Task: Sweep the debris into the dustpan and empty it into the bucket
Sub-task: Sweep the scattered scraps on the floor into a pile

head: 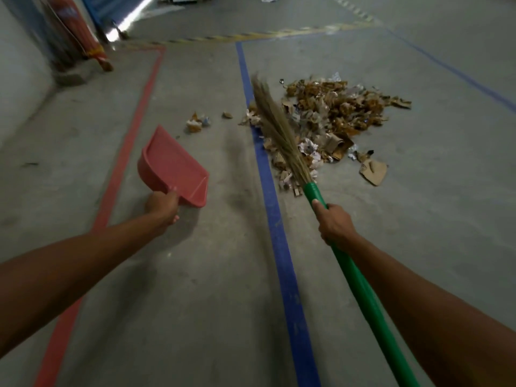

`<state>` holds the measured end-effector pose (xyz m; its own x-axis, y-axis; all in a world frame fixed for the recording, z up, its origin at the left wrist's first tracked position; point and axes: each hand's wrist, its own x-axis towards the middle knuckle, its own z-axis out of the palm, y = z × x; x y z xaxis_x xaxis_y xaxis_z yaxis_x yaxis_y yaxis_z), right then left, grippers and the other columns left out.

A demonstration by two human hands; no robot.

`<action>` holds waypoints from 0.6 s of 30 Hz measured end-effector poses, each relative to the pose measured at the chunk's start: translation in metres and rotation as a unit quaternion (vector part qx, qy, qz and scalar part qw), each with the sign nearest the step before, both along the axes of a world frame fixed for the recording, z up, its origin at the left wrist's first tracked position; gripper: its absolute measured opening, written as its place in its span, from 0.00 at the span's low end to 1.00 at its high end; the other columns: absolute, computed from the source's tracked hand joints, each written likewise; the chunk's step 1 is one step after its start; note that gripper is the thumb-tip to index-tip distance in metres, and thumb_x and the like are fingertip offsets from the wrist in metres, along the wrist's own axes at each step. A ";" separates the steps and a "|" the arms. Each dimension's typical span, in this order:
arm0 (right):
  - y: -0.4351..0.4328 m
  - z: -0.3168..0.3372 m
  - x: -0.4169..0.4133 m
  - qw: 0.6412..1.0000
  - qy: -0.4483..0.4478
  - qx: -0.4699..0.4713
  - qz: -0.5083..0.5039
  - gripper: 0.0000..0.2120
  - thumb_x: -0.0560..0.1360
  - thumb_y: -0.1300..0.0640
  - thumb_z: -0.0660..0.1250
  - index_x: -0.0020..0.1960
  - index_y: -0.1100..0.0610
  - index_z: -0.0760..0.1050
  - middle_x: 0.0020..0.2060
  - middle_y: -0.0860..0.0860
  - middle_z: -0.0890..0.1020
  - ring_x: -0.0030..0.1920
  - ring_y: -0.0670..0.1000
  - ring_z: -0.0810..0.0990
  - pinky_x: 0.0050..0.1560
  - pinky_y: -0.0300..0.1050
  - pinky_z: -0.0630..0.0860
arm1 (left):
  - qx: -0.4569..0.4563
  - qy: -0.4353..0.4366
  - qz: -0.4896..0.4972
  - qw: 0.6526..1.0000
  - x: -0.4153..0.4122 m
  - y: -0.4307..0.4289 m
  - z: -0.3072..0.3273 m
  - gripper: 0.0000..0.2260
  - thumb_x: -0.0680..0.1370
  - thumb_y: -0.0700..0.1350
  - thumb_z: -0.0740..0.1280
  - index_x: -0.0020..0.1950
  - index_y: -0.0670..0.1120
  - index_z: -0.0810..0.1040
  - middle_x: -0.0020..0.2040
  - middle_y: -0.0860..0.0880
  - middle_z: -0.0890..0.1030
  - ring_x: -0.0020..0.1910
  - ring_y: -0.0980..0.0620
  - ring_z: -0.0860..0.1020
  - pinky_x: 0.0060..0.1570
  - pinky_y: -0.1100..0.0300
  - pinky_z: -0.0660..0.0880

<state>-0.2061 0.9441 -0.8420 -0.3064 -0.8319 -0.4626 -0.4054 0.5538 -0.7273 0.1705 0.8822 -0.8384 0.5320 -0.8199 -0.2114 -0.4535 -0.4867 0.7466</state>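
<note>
A pile of torn cardboard, paper and brown scraps, the debris [332,115], lies on the concrete floor right of a blue line. A few loose scraps [196,122] sit left of that line. My left hand [163,208] grips the handle of a red dustpan [173,166], held above the floor with its mouth pointing away and left. My right hand [333,223] holds the green handle of a grass broom [279,127]; its bristles lie over the near left edge of the pile. No bucket is in view.
A blue floor line [268,191] and a red floor line [122,163] run away from me. A red cylinder [81,32] leans at the wall on the far left. Yellow-black hazard tape [251,36] crosses the floor beyond the pile.
</note>
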 end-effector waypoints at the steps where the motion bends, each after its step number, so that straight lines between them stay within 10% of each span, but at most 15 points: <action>1: -0.001 0.001 0.007 1.000 -0.009 -0.004 0.010 0.22 0.81 0.39 0.57 0.56 0.58 0.73 0.41 0.55 0.79 0.36 0.52 0.77 0.36 0.48 0.78 | -0.004 -0.001 0.005 1.000 0.001 0.001 0.004 0.24 0.81 0.55 0.61 0.52 0.33 0.79 0.35 0.40 0.79 0.24 0.45 0.76 0.22 0.61 0.70; 18: 0.024 -0.048 0.238 0.884 0.217 -0.013 0.413 0.24 0.81 0.39 0.53 0.58 0.58 0.75 0.49 0.55 0.81 0.47 0.54 0.81 0.49 0.49 0.80 | 0.021 -0.065 0.186 0.980 0.217 0.096 0.030 0.26 0.82 0.55 0.59 0.47 0.31 0.80 0.35 0.36 0.82 0.25 0.42 0.79 0.28 0.58 0.74</action>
